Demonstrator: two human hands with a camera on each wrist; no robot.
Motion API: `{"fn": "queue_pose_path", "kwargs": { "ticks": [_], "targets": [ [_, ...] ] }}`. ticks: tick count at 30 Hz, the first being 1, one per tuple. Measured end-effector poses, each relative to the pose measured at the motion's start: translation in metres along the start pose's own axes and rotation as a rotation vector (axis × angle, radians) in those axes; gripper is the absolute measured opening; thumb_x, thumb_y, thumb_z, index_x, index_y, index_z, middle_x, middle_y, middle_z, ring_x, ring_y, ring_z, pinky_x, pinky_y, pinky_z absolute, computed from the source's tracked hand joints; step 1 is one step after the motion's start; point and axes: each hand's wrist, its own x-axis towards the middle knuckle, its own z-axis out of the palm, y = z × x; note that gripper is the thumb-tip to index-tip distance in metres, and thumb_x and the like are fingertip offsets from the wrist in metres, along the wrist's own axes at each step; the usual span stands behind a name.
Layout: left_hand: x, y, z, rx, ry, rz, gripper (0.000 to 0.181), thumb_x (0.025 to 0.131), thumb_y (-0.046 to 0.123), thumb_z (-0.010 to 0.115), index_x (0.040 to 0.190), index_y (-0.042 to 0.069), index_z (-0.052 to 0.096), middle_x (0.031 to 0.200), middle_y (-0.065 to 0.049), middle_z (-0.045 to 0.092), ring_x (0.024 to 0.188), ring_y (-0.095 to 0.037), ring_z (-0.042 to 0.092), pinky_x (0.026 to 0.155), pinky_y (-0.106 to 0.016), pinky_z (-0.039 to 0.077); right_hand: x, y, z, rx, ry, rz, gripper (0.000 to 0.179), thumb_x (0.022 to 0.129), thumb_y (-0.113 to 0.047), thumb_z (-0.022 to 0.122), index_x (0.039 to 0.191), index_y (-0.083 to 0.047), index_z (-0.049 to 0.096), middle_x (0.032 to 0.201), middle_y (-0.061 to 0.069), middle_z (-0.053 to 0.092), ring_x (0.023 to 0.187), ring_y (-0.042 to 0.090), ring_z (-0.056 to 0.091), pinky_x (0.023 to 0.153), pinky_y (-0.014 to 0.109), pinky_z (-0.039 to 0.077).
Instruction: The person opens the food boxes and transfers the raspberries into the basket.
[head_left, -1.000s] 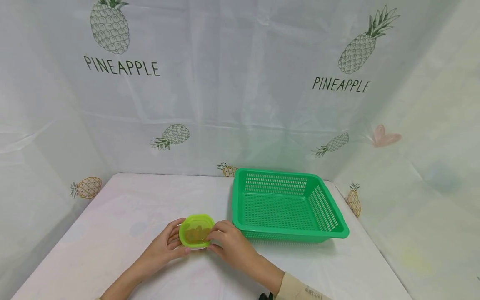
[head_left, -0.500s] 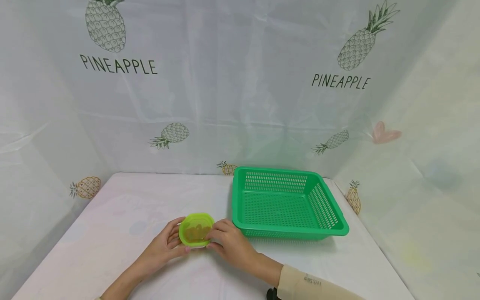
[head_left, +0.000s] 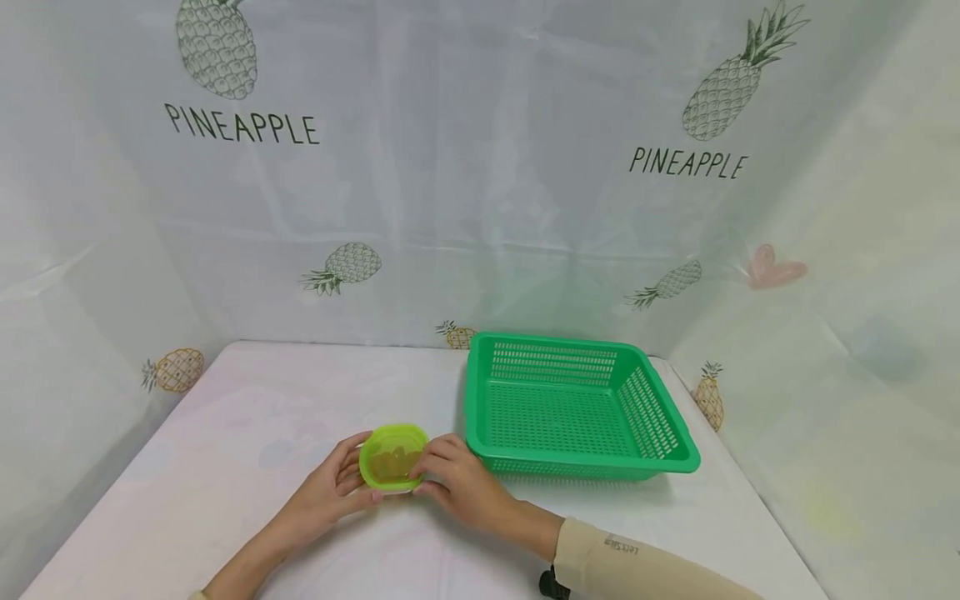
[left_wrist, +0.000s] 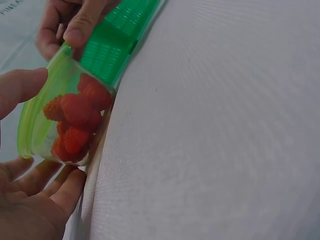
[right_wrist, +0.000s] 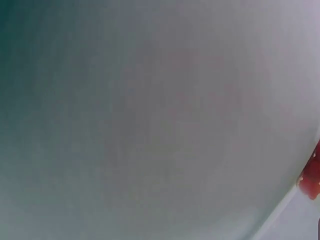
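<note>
A small clear food container (left_wrist: 75,132) with a lime-green lid (head_left: 395,454) stands on the table, with several raspberries (left_wrist: 77,110) visible through its wall. My left hand (head_left: 330,487) holds it from the left, thumb on the near side and fingers round the far side. At the right edge of the lid, my right hand (head_left: 461,483) pinches the rim between thumb and fingers. The lid sits on the container. In the right wrist view, mostly blurred pale surface appears, with a few red raspberries (right_wrist: 311,180) at the right edge.
A green plastic basket (head_left: 581,462) with slotted walls stands right of the container, close to my right hand. The white-covered table (head_left: 247,425) meets a pineapple-print curtain (head_left: 480,167) at the back and sides. A dark object (head_left: 552,585) lies by the right sleeve.
Both hands stay on the container and lid, nearly still. The right forearm and sleeve have shifted slightly, and the view has moved a little.
</note>
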Motion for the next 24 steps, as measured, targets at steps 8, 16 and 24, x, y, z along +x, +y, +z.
{"fn": "queue_pose_path", "kwargs": {
  "ticks": [8,16,24],
  "targets": [
    [0.0001,0.0017,-0.0018,-0.014,-0.039,0.037,0.092,0.097,0.018,0.08,0.167,0.018,0.021,0.164,-0.024,0.038,0.148,-0.044,0.045,0.109,-0.025,0.051,0.0023,-0.0007,-0.0015,-0.068,-0.018,-0.017,0.014,0.093,-0.02,0.082,0.105,-0.017,0.074,0.11,-0.006,0.068,0.116,0.016,0.059,0.105,0.023,0.051],
    [0.0012,-0.0005,-0.0017,-0.063,-0.053,0.048,0.092,0.097,0.013,0.08,0.166,0.017,0.02,0.164,-0.025,0.036,0.152,-0.046,0.038,0.112,-0.024,0.048,0.0023,-0.0018,-0.0003,-0.151,0.008,-0.063,0.014,0.094,-0.021,0.081,0.106,-0.016,0.074,0.109,-0.006,0.068,0.114,0.016,0.06,0.104,0.022,0.051],
    [0.0018,-0.0023,-0.0021,-0.046,-0.045,0.054,0.092,0.096,0.014,0.08,0.166,0.017,0.021,0.164,-0.025,0.036,0.152,-0.047,0.037,0.113,-0.026,0.048,0.0027,-0.003,0.0,-0.172,-0.003,-0.058,0.013,0.097,-0.022,0.079,0.107,-0.017,0.074,0.112,-0.006,0.068,0.114,0.015,0.06,0.104,0.022,0.05]
  ]
}}
